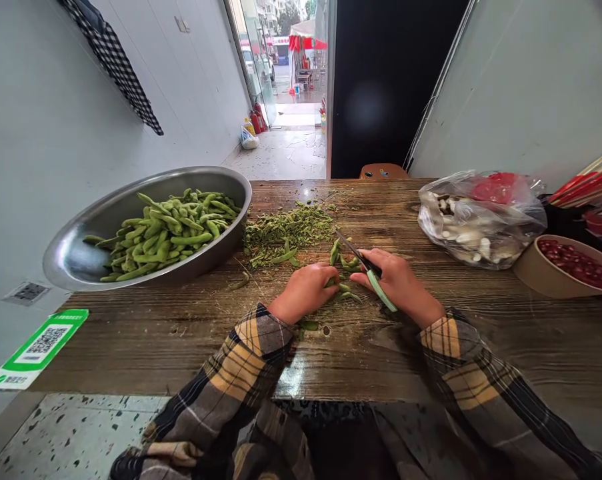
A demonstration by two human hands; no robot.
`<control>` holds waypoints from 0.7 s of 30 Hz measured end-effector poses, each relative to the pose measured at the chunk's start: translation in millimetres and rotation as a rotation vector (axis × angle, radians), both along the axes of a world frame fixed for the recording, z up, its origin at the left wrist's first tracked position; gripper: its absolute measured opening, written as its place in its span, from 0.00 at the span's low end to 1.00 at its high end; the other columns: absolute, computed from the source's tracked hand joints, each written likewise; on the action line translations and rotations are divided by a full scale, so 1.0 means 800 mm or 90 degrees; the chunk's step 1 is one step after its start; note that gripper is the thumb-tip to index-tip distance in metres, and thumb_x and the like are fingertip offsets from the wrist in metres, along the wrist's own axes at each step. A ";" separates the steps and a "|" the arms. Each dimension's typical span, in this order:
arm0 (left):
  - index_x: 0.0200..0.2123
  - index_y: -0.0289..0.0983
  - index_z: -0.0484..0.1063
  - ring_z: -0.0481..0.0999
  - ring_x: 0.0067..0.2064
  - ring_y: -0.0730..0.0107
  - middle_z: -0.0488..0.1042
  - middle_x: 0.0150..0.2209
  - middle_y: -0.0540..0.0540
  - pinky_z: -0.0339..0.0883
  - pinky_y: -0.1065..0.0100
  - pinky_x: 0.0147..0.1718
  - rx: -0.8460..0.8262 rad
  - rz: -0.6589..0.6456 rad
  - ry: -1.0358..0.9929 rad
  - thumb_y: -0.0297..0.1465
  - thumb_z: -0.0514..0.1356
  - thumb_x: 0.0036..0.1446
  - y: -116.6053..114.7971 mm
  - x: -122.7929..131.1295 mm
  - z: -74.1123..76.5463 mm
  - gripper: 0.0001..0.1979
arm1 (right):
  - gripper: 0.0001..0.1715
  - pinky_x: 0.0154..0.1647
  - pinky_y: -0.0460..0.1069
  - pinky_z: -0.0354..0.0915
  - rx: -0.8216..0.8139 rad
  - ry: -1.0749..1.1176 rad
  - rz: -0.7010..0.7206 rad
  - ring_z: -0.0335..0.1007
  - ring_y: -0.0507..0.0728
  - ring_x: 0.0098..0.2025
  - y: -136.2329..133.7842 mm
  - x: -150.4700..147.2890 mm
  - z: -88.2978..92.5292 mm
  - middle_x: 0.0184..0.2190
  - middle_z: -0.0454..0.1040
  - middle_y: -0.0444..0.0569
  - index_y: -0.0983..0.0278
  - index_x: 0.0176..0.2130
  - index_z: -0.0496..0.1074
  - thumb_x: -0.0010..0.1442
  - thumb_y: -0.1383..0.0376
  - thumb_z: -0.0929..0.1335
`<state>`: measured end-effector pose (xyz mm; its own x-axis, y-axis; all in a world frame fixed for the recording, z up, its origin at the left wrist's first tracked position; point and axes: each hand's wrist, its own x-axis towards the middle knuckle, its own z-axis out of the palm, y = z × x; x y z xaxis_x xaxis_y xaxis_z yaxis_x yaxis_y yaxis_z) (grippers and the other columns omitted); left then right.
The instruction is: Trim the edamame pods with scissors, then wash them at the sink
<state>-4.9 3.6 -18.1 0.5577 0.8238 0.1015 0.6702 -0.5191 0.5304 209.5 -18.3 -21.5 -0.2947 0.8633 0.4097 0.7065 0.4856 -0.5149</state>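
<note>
My right hand [401, 283] grips green-handled scissors [368, 270] whose dark blades point up and left over the wooden table [181, 333]. My left hand [305, 290] rests on the table, fingers closed around green bean pods [343, 263] that lie between both hands. A heap of cut pod trimmings [285, 233] sits just beyond my left hand. A large steel bowl [81, 257] at the left holds a pile of green pods [171, 233].
A clear plastic bag of mushrooms [481, 220] lies at the right, beside a tan bowl of red fruit [571, 267]. Red-tipped skewers [591, 180] stick out at the far right. A green QR sticker [35, 347] marks the left wall. A chair back [383, 171] stands beyond the table.
</note>
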 end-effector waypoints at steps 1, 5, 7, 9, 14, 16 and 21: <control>0.31 0.41 0.75 0.72 0.37 0.63 0.74 0.35 0.46 0.61 0.67 0.36 0.013 -0.006 -0.001 0.29 0.62 0.51 0.000 -0.001 0.000 0.03 | 0.22 0.42 0.55 0.68 -0.003 0.001 -0.001 0.73 0.62 0.41 0.000 0.000 0.000 0.39 0.76 0.53 0.62 0.50 0.72 0.60 0.54 0.70; 0.29 0.39 0.72 0.70 0.38 0.65 0.73 0.35 0.46 0.62 0.67 0.38 0.028 0.029 -0.091 0.27 0.62 0.49 0.007 -0.003 0.002 0.02 | 0.22 0.42 0.55 0.69 0.004 0.010 -0.004 0.73 0.62 0.41 0.001 0.001 -0.003 0.39 0.76 0.52 0.61 0.50 0.73 0.59 0.53 0.70; 0.28 0.38 0.71 0.69 0.35 0.67 0.72 0.31 0.48 0.62 0.68 0.37 -0.006 0.082 -0.179 0.27 0.63 0.48 0.010 -0.003 0.006 0.02 | 0.22 0.42 0.55 0.69 0.008 0.011 -0.006 0.73 0.62 0.41 0.002 0.001 -0.003 0.39 0.76 0.52 0.61 0.50 0.72 0.59 0.53 0.70; 0.30 0.37 0.72 0.70 0.35 0.69 0.73 0.31 0.49 0.62 0.68 0.38 -0.048 0.123 -0.275 0.28 0.63 0.49 0.012 -0.004 0.012 0.03 | 0.24 0.42 0.55 0.69 0.007 0.010 -0.005 0.73 0.62 0.41 0.001 0.001 -0.001 0.40 0.75 0.52 0.61 0.51 0.72 0.59 0.53 0.70; 0.36 0.36 0.77 0.72 0.36 0.68 0.76 0.33 0.47 0.63 0.70 0.36 -0.139 0.132 -0.396 0.33 0.63 0.51 0.006 -0.005 0.025 0.09 | 0.28 0.40 0.54 0.68 -0.021 -0.007 0.014 0.72 0.60 0.39 -0.002 0.001 0.003 0.40 0.73 0.51 0.61 0.54 0.70 0.57 0.53 0.71; 0.34 0.36 0.78 0.71 0.34 0.68 0.75 0.29 0.49 0.62 0.71 0.32 -0.166 0.138 -0.408 0.35 0.63 0.51 0.003 -0.005 0.029 0.09 | 0.29 0.38 0.52 0.68 -0.042 -0.014 0.028 0.72 0.59 0.38 -0.003 0.000 0.004 0.40 0.73 0.51 0.62 0.54 0.69 0.57 0.54 0.72; 0.31 0.36 0.79 0.74 0.36 0.67 0.79 0.32 0.47 0.64 0.70 0.36 -0.176 0.085 -0.409 0.34 0.64 0.51 0.000 -0.002 0.033 0.07 | 0.31 0.36 0.51 0.67 -0.077 -0.030 0.056 0.70 0.56 0.34 -0.006 -0.003 0.007 0.39 0.72 0.49 0.62 0.55 0.68 0.55 0.55 0.73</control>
